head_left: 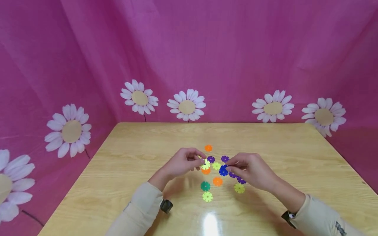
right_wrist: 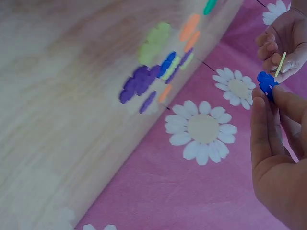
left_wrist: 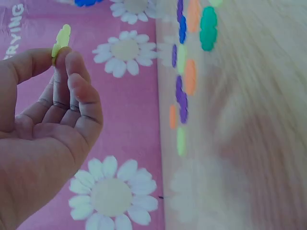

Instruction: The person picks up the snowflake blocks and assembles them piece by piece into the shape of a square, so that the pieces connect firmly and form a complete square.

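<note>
My left hand [head_left: 184, 161] pinches a light yellow notched plastic disc [left_wrist: 61, 40] between thumb and forefinger, above the table. In the right wrist view that disc appears edge-on. My right hand [head_left: 254, 170] holds a blue notched disc [right_wrist: 266, 84] by its edge between thumb and fingertips. The two hands face each other, with a small gap between their discs. Beneath the right hand lie purple discs [head_left: 241, 180], partly covered by its fingers. An orange disc [head_left: 206, 171] shows just below the yellow one in the head view.
Loose discs lie on the wooden table [head_left: 118, 196] around the hands: a green disc [head_left: 205, 186], an orange disc [head_left: 217, 181], a yellow-green disc [head_left: 239, 188] and several others. A pink curtain [head_left: 224, 59] with printed daisies hangs behind the table and along its sides.
</note>
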The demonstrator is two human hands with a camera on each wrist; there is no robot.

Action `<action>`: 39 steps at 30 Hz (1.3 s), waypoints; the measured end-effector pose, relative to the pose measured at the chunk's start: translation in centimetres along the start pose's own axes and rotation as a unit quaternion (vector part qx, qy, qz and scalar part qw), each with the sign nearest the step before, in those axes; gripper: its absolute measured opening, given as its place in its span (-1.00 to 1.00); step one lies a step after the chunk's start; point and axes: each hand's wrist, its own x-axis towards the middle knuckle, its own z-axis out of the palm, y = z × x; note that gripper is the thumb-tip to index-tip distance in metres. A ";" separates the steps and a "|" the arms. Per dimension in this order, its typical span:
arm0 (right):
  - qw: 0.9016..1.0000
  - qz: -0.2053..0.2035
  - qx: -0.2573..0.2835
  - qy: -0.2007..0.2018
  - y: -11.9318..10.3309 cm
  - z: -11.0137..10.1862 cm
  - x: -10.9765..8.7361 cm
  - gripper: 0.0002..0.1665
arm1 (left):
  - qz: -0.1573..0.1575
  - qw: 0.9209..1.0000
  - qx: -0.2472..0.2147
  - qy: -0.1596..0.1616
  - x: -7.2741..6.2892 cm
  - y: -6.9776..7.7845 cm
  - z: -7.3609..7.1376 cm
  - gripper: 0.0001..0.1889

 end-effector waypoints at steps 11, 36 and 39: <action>0.993 0.053 0.099 0.025 -1.3 -0.1 0.4 -0.91 | 0.016 0.999 -0.031 -0.004 0.2 0.7 0.8 -0.76; 0.991 0.043 0.113 0.058 -0.9 0.5 0.9 -0.92 | 0.011 0.994 -0.102 -0.040 0.6 0.9 0.6 -0.74; 0.990 0.044 0.119 0.060 -0.9 0.7 1.0 -0.90 | 0.012 0.993 -0.109 -0.047 0.7 0.8 0.6 -0.72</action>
